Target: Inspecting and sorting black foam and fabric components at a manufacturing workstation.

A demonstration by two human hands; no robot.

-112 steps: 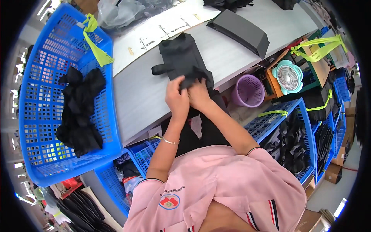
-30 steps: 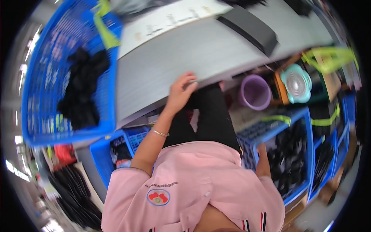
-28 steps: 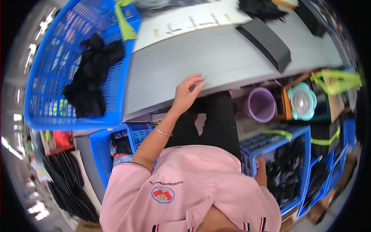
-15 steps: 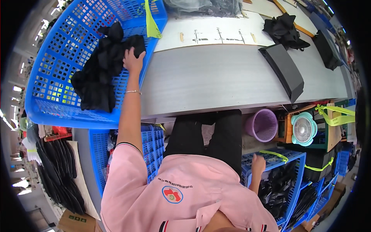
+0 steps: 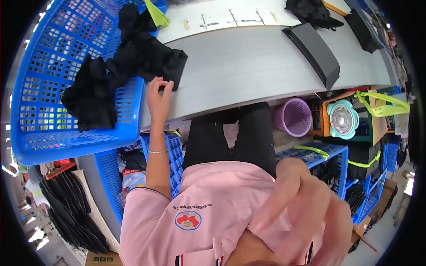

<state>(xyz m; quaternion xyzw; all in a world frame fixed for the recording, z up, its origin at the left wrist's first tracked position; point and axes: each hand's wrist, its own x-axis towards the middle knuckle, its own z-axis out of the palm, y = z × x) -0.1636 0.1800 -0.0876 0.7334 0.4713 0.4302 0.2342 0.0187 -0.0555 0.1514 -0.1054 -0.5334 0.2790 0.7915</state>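
My left hand is at the near edge of the grey table, its fingers pinched on the corner of a black garment. That garment hangs over the rim of the big blue basket and lies partly on the table. More black garments are heaped inside the basket. My right hand is raised close to the camera at the lower right, blurred, fingers spread, holding nothing.
A flat black board lies on the table's right part, with more black cloth behind it. Under the table stand a purple bin, a small fan and blue crates. Dark flat pieces are stacked at the lower left.
My left hand came back from inside the basket to the table edge, dragging a black garment over the rim. My right hand rose from beside the crates to near the camera.
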